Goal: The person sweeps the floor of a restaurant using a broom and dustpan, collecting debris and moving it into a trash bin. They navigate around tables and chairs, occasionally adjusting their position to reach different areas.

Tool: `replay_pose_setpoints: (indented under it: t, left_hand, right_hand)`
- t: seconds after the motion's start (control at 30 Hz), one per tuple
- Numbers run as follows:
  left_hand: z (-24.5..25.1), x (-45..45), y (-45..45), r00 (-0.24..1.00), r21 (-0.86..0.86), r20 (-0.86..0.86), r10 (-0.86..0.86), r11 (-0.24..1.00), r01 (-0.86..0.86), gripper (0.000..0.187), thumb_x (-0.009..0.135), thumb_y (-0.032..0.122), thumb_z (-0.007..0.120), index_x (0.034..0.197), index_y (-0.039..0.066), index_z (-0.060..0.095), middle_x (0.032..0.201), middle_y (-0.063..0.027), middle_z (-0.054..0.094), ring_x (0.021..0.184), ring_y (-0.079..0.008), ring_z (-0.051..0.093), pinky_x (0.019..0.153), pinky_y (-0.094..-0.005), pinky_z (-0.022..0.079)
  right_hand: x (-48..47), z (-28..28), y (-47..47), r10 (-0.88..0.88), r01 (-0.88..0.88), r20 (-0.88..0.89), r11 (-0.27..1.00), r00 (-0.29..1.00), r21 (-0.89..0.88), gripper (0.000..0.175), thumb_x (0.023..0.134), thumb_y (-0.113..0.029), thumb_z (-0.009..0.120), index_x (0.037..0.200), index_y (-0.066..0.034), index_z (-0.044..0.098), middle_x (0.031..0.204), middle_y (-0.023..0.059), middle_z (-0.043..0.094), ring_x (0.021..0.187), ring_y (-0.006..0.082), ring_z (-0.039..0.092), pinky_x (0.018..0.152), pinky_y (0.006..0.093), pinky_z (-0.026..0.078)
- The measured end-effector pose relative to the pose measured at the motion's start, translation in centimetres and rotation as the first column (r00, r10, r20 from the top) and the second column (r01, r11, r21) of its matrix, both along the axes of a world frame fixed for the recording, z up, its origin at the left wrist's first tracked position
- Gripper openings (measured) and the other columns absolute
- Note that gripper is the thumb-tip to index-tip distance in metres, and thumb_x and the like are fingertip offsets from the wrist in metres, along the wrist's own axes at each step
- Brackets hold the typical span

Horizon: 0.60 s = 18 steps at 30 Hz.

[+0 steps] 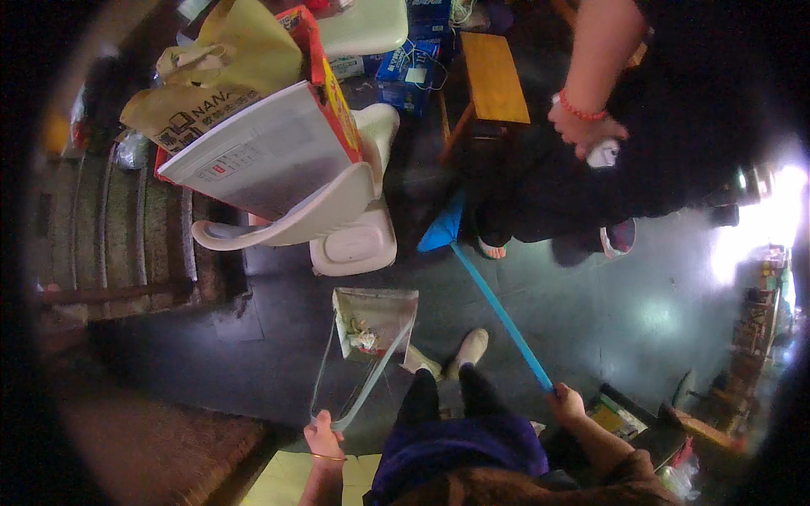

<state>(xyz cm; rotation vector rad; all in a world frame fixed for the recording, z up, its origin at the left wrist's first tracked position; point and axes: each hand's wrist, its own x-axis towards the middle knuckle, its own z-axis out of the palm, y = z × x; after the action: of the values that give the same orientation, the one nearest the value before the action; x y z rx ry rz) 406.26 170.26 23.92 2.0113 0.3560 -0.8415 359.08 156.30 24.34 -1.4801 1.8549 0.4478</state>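
Note:
My left hand point(324, 436) grips the looped handle of a long-handled dustpan point(374, 296), whose pan rests on the dark floor just left of my feet. A small heap of mixed litter point(362, 338) lies in the pan. In my right hand point(566, 405) is the blue shaft of a broom point(497, 303). The blue broom head point(443, 231) reaches the floor ahead of me, close to another person's sandalled foot point(492, 248). Its far end is lost in shadow.
A person in dark clothes point(671, 145) stands ahead on the right. White plastic chairs point(354, 243) hold a red box point(342, 95) with a paper bag point(234, 57). Beyond are a wooden bench point(497, 76) and blue cartons point(408, 76). Steps point(120, 221) rise at left.

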Motion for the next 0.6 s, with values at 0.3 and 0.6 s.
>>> replay_pose_setpoints:
  t: [0.3, 0.6]
  left_hand:
    - [2.2, -6.2, -1.9, 0.993, -0.103, -0.033, 0.111, 0.988, -0.114, 0.031, 0.085, 0.029, 0.064, 0.084, 0.004, 0.047, 0.064, -0.005, 0.049, 0.04, -0.0136, 0.043, 0.041, -0.0284, 0.04]
    - [3.3, -11.5, -5.0, 0.99, -0.04, 0.012, 0.137, 0.99, -0.136, 0.032, 0.084, 0.027, 0.065, 0.085, 0.003, 0.044, 0.061, -0.0045, 0.047, 0.041, -0.0142, 0.043, 0.036, -0.0284, 0.034]
  right_hand:
    - [-2.5, -4.1, -7.0, 0.081, -0.068, 0.132, 0.993, 0.988, -0.1, 0.023, 0.083, -0.027, 0.06, 0.086, -0.0045, 0.057, 0.073, 0.0168, 0.063, 0.072, 0.0375, 0.062, 0.063, 0.0454, 0.048]
    - [0.3, -5.0, -12.9, -0.537, 0.339, 0.447, 0.826, 0.716, 0.45, 0.018, 0.092, -0.022, 0.053, 0.087, -0.0048, 0.049, 0.062, 0.0044, 0.051, 0.046, 0.0134, 0.048, 0.04, 0.0299, 0.04]
